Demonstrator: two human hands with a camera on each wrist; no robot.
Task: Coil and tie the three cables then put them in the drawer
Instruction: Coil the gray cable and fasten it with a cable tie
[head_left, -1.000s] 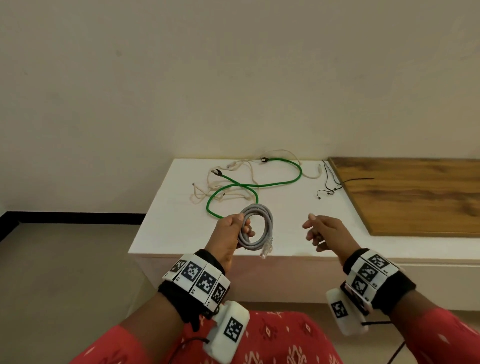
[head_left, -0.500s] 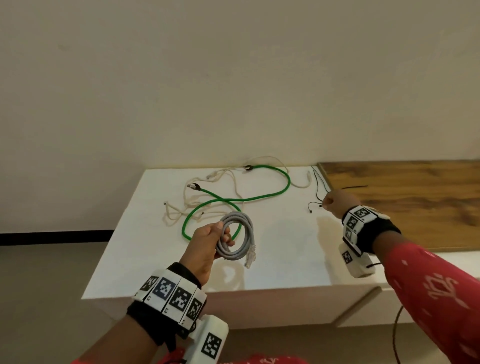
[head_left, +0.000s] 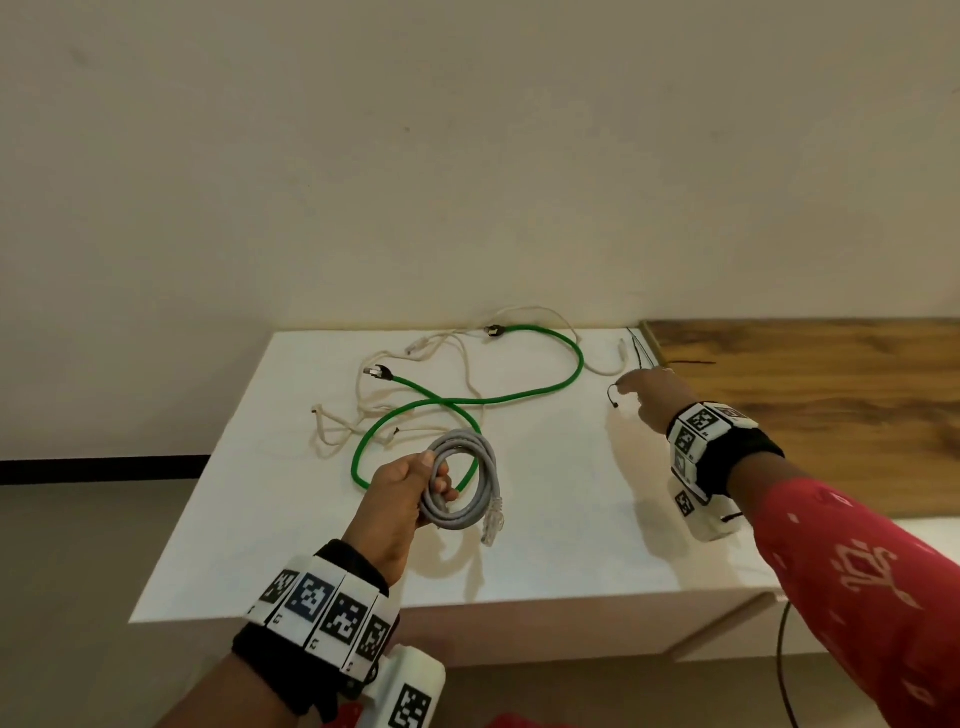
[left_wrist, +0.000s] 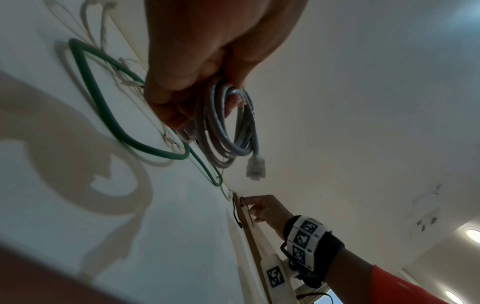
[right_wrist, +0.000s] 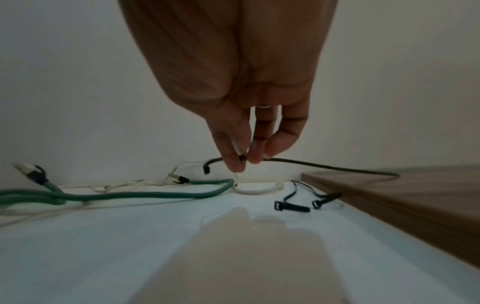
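Note:
My left hand grips a coiled grey cable above the white table; its clear plug hangs free. At the table's far right, my right hand pinches a thin black tie between thumb and fingers and lifts it off the surface. Two more black ties lie flat below it. A green cable and a cream cable sprawl loose and tangled across the far half of the table.
A wooden top adjoins the white table on the right, one step higher. A plain wall stands right behind the table. The drawer front under the table's near edge looks closed.
My right hand has reached from near the coil out to the far right and picked up a black tie. The left hand keeps hold of the grey coil.

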